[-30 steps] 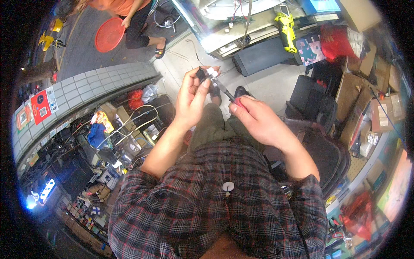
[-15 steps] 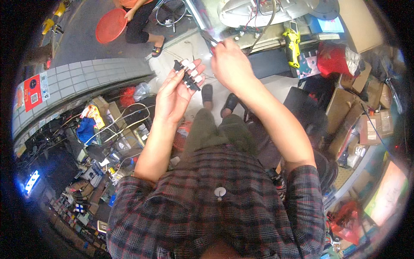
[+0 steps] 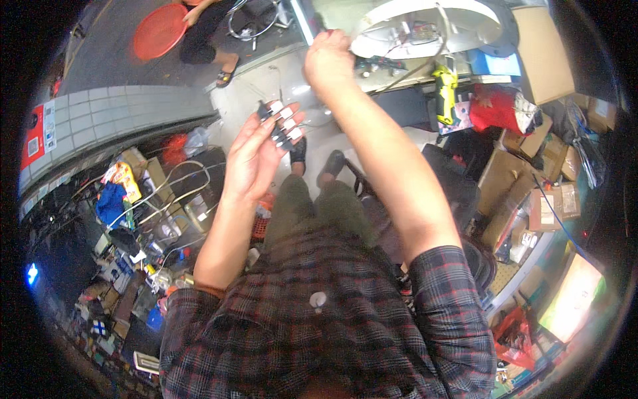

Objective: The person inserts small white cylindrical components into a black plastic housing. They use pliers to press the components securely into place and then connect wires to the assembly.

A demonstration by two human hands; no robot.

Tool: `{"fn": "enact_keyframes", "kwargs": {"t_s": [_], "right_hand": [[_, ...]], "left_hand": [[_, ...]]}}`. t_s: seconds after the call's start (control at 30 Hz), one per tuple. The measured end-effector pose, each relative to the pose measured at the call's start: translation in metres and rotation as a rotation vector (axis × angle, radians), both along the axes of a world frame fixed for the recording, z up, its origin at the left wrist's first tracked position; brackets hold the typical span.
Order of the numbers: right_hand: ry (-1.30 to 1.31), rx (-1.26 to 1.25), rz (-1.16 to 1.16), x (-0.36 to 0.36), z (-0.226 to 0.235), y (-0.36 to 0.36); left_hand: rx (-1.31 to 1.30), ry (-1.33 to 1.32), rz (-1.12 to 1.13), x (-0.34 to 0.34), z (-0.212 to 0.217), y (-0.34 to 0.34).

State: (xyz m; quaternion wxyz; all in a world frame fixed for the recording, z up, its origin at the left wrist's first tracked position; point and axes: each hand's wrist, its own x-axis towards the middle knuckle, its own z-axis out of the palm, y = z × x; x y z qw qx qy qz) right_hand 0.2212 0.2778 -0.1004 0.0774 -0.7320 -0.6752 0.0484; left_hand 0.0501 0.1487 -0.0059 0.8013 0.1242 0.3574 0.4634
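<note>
A slim black strip (image 3: 271,125), set with a short row of white blocks (image 3: 288,124), lies slantwise across the fingers of the left hand (image 3: 252,156). The blocks are small and squarish with dark gaps between them, and they sit along the side of the strip toward the fingertips; finer detail is too blurred to read. The left hand is turned palm up, its thumb laid over the strip and its fingers spread beneath, so the grip is closed on the piece, with the forearm rising to it from below. Beyond this grip and to its right, the right hand (image 3: 330,63) reaches far out on a nearly straight arm, its back to the camera and its fingers curled under. A speck of red shows at its far edge, but whether it grips anything cannot be told. Just right of that hand is a white oval shell (image 3: 468,28) with wires inside, and farther right and nearer the body a yellow tool (image 3: 444,100). Well beyond the left grip, to its left, another person's hand (image 3: 193,14) is at the rim of a round red tub (image 3: 159,33). Dark shoes (image 3: 330,166) stand below the strip, toward the body.
</note>
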Motion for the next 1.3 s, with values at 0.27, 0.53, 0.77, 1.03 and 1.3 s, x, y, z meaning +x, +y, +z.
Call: {"fn": "enact_keyframes", "kwargs": {"t_s": [0.27,0.53,0.77,1.03,1.3], "right_hand": [[0.078,0.294,0.103,0.005,0.013,-0.020],[0.836,0.062,0.295,0.022,0.084,-0.099],[0.959,-0.027,0.270,0.032,0.077,-0.108],[0.653,0.049,0.085,0.058,0.063,-0.097],[0.105,-0.119,0.107,0.057,0.028,-0.061]], "left_hand": [[-0.021,-0.061,-0.035,-0.005,-0.013,0.017],[-0.101,-0.132,-0.120,-0.009,-0.030,0.025],[-0.136,-0.096,-0.183,-0.003,-0.031,0.023],[-0.137,-0.095,-0.130,0.000,-0.033,0.030],[-0.313,-0.626,-0.083,-0.007,-0.049,0.029]]}}
